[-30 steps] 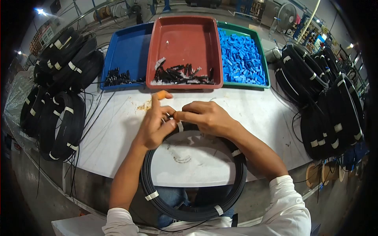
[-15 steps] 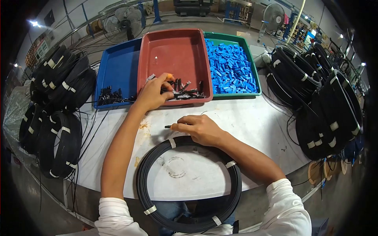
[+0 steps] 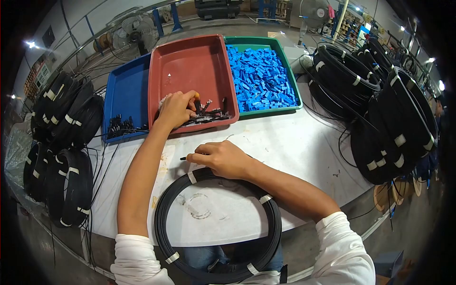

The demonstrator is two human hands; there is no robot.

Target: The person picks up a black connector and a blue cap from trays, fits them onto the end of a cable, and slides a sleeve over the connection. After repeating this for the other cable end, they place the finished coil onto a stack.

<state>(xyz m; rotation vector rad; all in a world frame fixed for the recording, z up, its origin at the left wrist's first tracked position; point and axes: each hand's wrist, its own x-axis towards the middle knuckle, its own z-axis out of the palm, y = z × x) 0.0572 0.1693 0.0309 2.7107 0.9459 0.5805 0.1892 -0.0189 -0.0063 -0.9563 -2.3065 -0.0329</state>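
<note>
My left hand reaches into the near part of the red tray, its fingers curled down among small black and clear parts. What those fingertips pinch, if anything, is hidden. Over the white tabletop, my right hand is closed around a black cable end, whose tip pokes out to the left past the fingers. Just below that hand is a coil of black cable bound with white tape, lying partly on the table and partly over my lap.
A blue tray with small black pieces stands left of the red one. On the right, a green tray holds many blue pieces. Taped black coils are stacked at the left and right table sides.
The view has turned slightly to the right. My left hand has shifted a little rightward among the parts in the red tray. My right hand keeps its grip on the cable end.
</note>
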